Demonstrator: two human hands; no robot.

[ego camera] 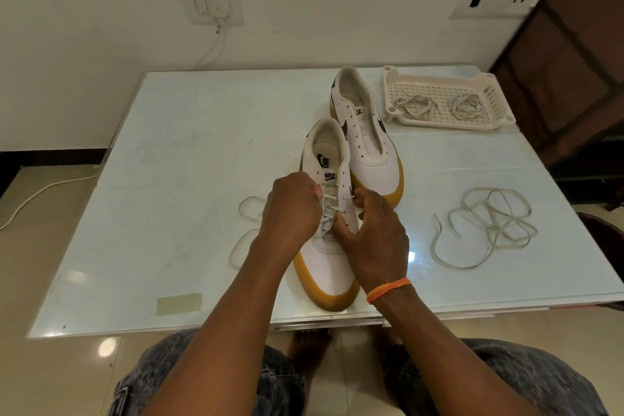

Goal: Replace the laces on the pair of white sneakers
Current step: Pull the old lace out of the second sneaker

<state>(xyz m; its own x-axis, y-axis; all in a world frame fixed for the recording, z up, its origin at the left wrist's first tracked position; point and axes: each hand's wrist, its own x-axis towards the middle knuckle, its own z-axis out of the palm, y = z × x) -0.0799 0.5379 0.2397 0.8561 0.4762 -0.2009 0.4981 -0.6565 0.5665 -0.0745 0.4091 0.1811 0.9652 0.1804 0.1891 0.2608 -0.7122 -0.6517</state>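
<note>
Sneakers in white leather with gum-coloured soles sit on a pale glass table [175, 145]. On the near sneaker [329, 267], laced partway up, the left hand [292, 213] pinches the lace [332, 204] at an eyelet while the right hand [380, 240] grips its other end, covering much of the lower lacing. The far sneaker [369, 145] stands unlaced just behind. A loose lace [489, 226] lies to the right. A white plastic basket [439, 78] holds two bundled laces [415, 106].
</note>
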